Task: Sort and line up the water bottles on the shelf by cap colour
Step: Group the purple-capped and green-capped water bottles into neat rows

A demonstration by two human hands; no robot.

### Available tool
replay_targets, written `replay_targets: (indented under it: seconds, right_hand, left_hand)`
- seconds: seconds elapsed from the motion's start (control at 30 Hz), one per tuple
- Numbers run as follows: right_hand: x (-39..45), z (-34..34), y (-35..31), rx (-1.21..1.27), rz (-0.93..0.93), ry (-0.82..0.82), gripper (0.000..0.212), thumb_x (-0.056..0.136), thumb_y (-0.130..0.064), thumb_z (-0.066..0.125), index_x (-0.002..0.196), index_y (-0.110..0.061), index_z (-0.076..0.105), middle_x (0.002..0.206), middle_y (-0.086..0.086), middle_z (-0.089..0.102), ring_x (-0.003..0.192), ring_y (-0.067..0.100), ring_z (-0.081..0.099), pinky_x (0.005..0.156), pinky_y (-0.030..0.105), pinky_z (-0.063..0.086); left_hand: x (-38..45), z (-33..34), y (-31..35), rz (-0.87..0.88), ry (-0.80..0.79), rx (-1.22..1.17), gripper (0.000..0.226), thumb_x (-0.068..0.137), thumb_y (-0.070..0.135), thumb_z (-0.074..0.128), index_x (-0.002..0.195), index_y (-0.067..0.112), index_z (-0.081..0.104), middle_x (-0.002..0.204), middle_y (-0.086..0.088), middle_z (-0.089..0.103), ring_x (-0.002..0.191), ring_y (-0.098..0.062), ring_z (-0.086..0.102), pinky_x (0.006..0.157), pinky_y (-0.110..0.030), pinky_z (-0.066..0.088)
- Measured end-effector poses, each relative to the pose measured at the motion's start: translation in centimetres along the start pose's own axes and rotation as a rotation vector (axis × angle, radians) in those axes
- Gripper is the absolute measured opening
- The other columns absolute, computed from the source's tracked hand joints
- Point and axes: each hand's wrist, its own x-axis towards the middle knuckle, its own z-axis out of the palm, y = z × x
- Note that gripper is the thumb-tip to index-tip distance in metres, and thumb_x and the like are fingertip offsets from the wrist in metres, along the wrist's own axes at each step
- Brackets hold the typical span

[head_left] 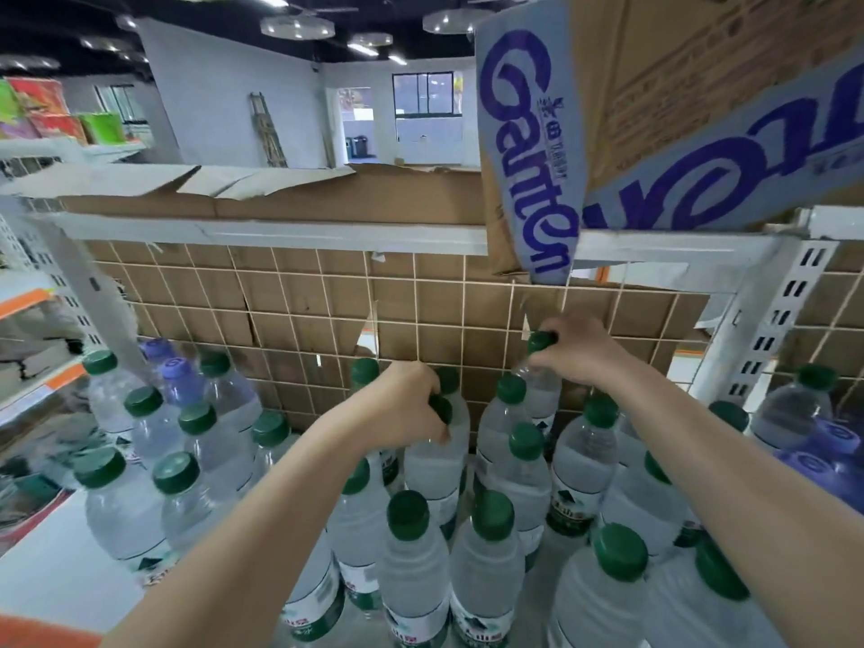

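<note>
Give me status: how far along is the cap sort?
Done: green caps fill the middle. In hand: left hand and right hand each grip a green-capped bottle by the neck near the grid back. Left: purple caps are split, some back left, some far right.

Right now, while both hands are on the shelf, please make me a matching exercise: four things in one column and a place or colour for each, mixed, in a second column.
Things:
1. left hand
2. right hand
3. purple-capped bottles
4. Ganten carton

Places or colours:
A. on the top of the shelving, above the bottles
B. grips a green-capped bottle by the wire grid at the back
C. back left corner of the shelf
D. grips a green cap in the middle of the shelf

Pairs: 1-D, 2-B, 3-C, 4-A
</note>
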Motion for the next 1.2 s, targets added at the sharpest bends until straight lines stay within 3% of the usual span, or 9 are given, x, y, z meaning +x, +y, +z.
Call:
replay_targets:
  seconds: [0.23,0.33,0.4,0.5,0.63,0.8,0.97,1.07,1.2]
  right_hand:
    - [-0.1,1.2,0.7,-0.038,-0.061,-0.043,0.027,0.085,-0.005,0.064,0.111,-0.012,0.059,0.109,0.008,0.059,0.094,0.02,0.055,0.076,0.028,0.043]
    - [0.1,1.2,0.9,-0.068,-0.055,-0.068,0.029,0.086,-0.005,0.062,0.113,-0.013,0.058,0.109,0.007,0.057,0.09,0.019,0.052,0.072,0.027,0.04]
    - [0.2,1.1,0.7,-0.137,-0.064,-0.104,0.028,0.088,-0.008,0.06,0.115,-0.013,0.057,0.106,0.006,0.057,0.088,0.018,0.053,0.068,0.027,0.041]
    - [0.0,0.8,0.0,-0.203,-0.068,-0.134,0.035,0.091,-0.016,0.058,0.125,-0.013,0.055,0.116,0.008,0.059,0.097,0.021,0.056,0.079,0.031,0.048]
    - [-1.6,-0.3,-1.9,-0.249,-0.059,-0.088,0.045,0.093,-0.034,0.057,0.133,-0.017,0.049,0.131,0.008,0.055,0.109,0.023,0.054,0.082,0.031,0.045]
    - [-3.7,-1.3,-7.9,-0.111,-0.203,0.121,0.041,0.091,-0.046,0.055,0.127,-0.025,0.055,0.128,0.001,0.059,0.107,0.019,0.057,0.08,0.031,0.048]
    - [-6.1,0.6,-16.5,-0.032,-0.362,-0.056,0.046,0.088,-0.051,0.058,0.126,-0.025,0.056,0.126,-0.004,0.058,0.109,0.015,0.055,0.082,0.028,0.044]
    - [-6.5,2.8,-21.4,-0.048,-0.43,-0.115,0.042,0.089,-0.051,0.058,0.123,-0.026,0.057,0.125,-0.006,0.058,0.109,0.014,0.055,0.086,0.029,0.046]
    - [-5.7,5.2,-26.6,-0.011,-0.494,-0.163,0.04,0.09,-0.047,0.058,0.124,-0.026,0.057,0.124,-0.004,0.058,0.106,0.013,0.055,0.082,0.027,0.043]
  left_hand:
    - [0.0,1.1,0.1,0.0,-0.028,-0.03,0.014,0.078,0.012,0.068,0.079,0.014,0.054,0.083,-0.003,0.055,0.061,-0.013,0.052,0.045,-0.02,0.037]
    - [-0.6,0.9,0.8,-0.019,-0.031,0.101,0.021,0.081,0.015,0.062,0.101,0.012,0.057,0.092,-0.003,0.057,0.071,-0.018,0.053,0.05,-0.025,0.038]
    - [-1.2,0.9,1.0,-0.02,-0.029,0.204,0.034,0.084,0.018,0.058,0.118,0.019,0.053,0.105,-0.003,0.058,0.084,-0.021,0.055,0.056,-0.029,0.042]
    - [-1.5,1.3,0.9,-0.02,-0.025,0.195,0.031,0.085,0.014,0.053,0.116,0.018,0.055,0.111,-0.004,0.058,0.093,-0.023,0.057,0.072,-0.036,0.051]
    - [-2.6,1.5,0.6,-0.003,0.013,0.16,0.041,0.089,0.021,0.055,0.129,0.019,0.048,0.117,-0.006,0.058,0.093,-0.024,0.057,0.072,-0.036,0.052]
    - [-4.2,-2.5,-2.3,0.01,0.15,-0.036,0.028,0.089,0.038,0.058,0.114,0.026,0.06,0.108,0.002,0.065,0.093,-0.019,0.061,0.082,-0.037,0.055]
    - [-6.8,-8.5,-9.4,-0.072,0.363,-0.081,0.02,0.091,0.04,0.058,0.103,0.026,0.065,0.098,0.008,0.065,0.084,-0.012,0.062,0.07,-0.028,0.053]
    - [-7.7,-12.1,-15.4,-0.148,0.389,-0.094,0.016,0.091,0.038,0.06,0.092,0.024,0.065,0.09,0.005,0.067,0.072,-0.01,0.062,0.06,-0.024,0.05]
    - [-7.4,-14.8,-21.8,-0.258,0.41,-0.05,0.021,0.092,0.034,0.06,0.097,0.014,0.066,0.087,-0.002,0.066,0.064,-0.01,0.058,0.051,-0.023,0.043]
